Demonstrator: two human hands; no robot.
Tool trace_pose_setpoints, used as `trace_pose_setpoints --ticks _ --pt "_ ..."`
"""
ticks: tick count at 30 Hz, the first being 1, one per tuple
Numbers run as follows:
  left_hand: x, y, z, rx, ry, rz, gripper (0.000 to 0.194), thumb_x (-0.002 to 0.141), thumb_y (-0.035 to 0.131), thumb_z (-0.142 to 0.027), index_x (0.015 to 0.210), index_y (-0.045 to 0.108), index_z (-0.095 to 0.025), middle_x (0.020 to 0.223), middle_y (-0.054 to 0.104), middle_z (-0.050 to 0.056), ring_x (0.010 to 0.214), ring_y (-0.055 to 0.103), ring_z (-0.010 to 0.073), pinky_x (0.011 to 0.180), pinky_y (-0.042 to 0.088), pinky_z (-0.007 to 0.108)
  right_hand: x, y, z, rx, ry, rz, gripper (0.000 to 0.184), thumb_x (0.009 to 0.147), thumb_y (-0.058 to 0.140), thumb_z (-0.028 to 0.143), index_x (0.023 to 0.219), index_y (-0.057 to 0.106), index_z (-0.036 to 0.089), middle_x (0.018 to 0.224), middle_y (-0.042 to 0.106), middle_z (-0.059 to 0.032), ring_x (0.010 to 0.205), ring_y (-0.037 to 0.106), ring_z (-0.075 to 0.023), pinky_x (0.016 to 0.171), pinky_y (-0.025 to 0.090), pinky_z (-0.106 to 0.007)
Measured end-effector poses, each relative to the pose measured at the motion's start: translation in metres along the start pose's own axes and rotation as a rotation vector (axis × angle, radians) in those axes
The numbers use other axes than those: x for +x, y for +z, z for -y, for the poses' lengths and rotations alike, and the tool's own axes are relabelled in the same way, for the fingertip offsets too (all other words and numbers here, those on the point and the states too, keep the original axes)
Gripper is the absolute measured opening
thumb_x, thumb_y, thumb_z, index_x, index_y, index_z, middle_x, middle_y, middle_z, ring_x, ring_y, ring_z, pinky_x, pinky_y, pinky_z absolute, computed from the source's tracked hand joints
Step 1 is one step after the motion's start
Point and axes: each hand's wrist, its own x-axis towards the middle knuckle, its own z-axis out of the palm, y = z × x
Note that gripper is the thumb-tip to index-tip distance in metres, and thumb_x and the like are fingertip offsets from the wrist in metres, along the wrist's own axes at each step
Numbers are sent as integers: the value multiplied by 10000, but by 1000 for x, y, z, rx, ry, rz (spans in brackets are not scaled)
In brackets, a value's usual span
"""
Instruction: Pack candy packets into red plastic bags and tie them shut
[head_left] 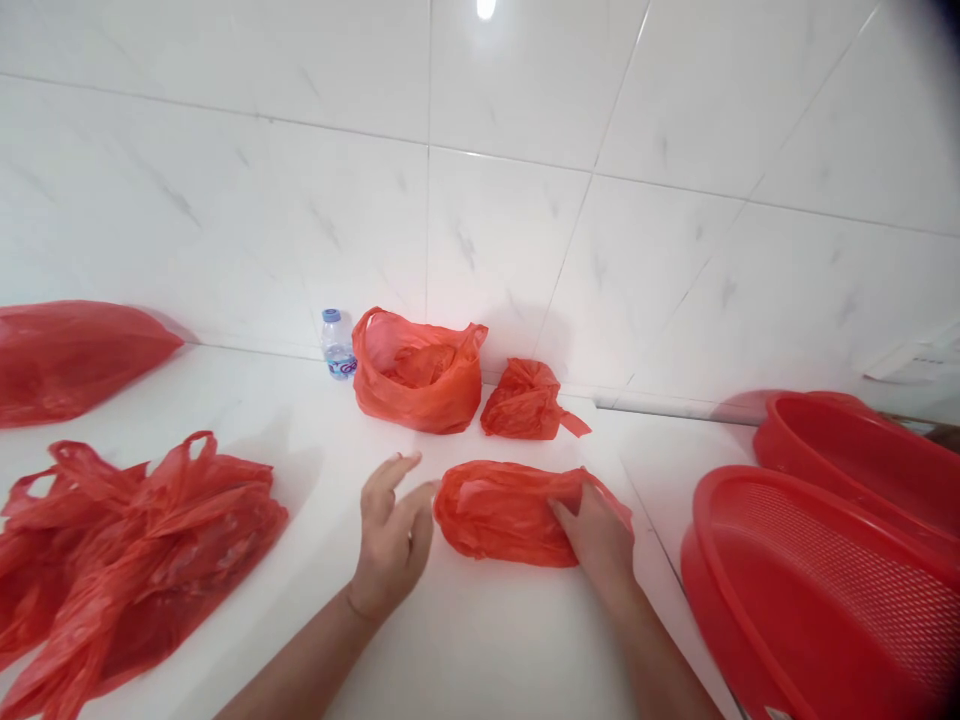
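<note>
Pinching the red bag point(502, 515) near the tabletop's point(487, 640) right edge, the right hand point(598, 540) slants inward; the spread left hand point(394, 540) has room toward heaped bags point(161, 550).

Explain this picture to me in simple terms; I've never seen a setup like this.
There is no machine here, just a person's two bare hands. The camera sits on their head, looking forward and down.

The right hand holds the right end of a red bag on a white tabletop. The left hand is open at its other end; whether it touches is unclear.

Behind are a bottle, an open bag and a bunched bag. More bags lie left; red baskets stand right.
</note>
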Motion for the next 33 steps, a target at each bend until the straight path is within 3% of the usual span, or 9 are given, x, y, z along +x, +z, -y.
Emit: trace_pose_setpoints --ticks 2,5,8,11,16,23,25,30,33 --pt "9 1 -25 -119 159 91 315 776 523 -9 1045 557 -169 1167 552 126 1144 502 243 940 464 445 -1 2 3 -4 -13 -5 352 800 475 460 1045 526 213 939 656 -48 874 596 -234 659 401 -319" --pt "22 15 -60 -201 267 466 277 797 450 -4 981 566 -175 977 636 64 949 590 182 815 517 330 -2 3 5 21 -20 -16 316 791 483 422 1027 529 216 882 650 -42 856 591 -226 651 385 -308" --pt "28 36 -70 30 59 956 299 730 429 28 874 584 -184 853 637 34 751 611 169 645 500 283 -2 3 3 82 -31 -27 233 772 482 346 960 559 233 830 637 -24 816 573 -206 626 361 -286" --pt "28 46 -55 247 -123 1175 228 698 517 -31 869 598 -159 874 635 76 706 629 218 591 475 311 4 1 -7 254 -5 -18 93 729 480 276 715 559 229 688 586 0 684 518 -171 572 314 -266" --pt "30 28 -24 279 -160 1286 214 640 590 -109 842 624 -171 860 637 67 731 640 233 577 459 298 23 -2 -27 621 107 114 216 698 506 324 536 417 213 499 462 34 469 386 -106 466 258 -240" --pt "36 16 -22 310 -132 1335 202 615 511 -44 739 603 -173 845 613 62 714 612 221 552 431 301 24 -5 -25 762 179 250 258 741 462 390 858 563 183 728 654 -34 419 445 -92 398 272 -228" --pt "33 18 -23 305 -118 1305 207 629 499 -42 758 595 -173 862 604 66 736 601 219 571 437 305 19 -11 -21 640 169 172 260 765 436 359 889 583 185 721 659 -41 452 491 -115 429 311 -240" --pt "29 21 -26 296 -49 1172 184 629 518 -36 737 590 -166 928 589 94 819 566 239 641 461 332 3 -36 -4 -27 20 -89 325 866 334 351 891 630 218 772 664 -69 685 589 -202 567 346 -283" --pt "32 19 -28 268 -24 1104 163 646 541 -38 733 603 -162 956 593 112 888 555 258 711 477 360 -8 -55 8 -104 26 -164 327 880 340 369 956 624 225 755 660 -66 656 584 -211 556 329 -288"
